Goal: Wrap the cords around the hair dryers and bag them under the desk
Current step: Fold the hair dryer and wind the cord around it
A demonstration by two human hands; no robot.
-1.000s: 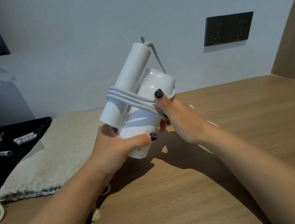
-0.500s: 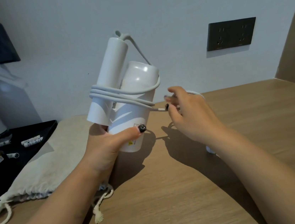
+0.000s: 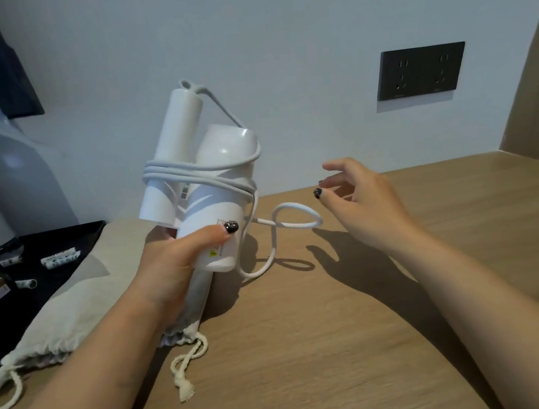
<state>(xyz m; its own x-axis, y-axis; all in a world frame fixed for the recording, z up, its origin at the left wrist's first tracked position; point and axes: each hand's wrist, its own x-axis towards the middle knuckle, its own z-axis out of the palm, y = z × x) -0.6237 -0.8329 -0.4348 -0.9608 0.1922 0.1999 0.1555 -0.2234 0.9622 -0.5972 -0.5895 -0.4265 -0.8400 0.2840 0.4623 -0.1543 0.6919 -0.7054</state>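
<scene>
White folded plastic hair dryer (image 3: 212, 191) gripped in your left hand (image 3: 180, 263); right hand (image 3: 359, 200) released, empty. Wrapping unfinished: retake loose white cord (image 3: 292, 222), wind remainder.

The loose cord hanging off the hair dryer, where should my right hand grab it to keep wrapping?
Probably take the loose cord at the top of its open loop, coming from the right, where your right hand hovers open beside it. The loop arches clear of the desk, leaving room for thumb and finger, while the left hand holds the hair dryer upright.
</scene>
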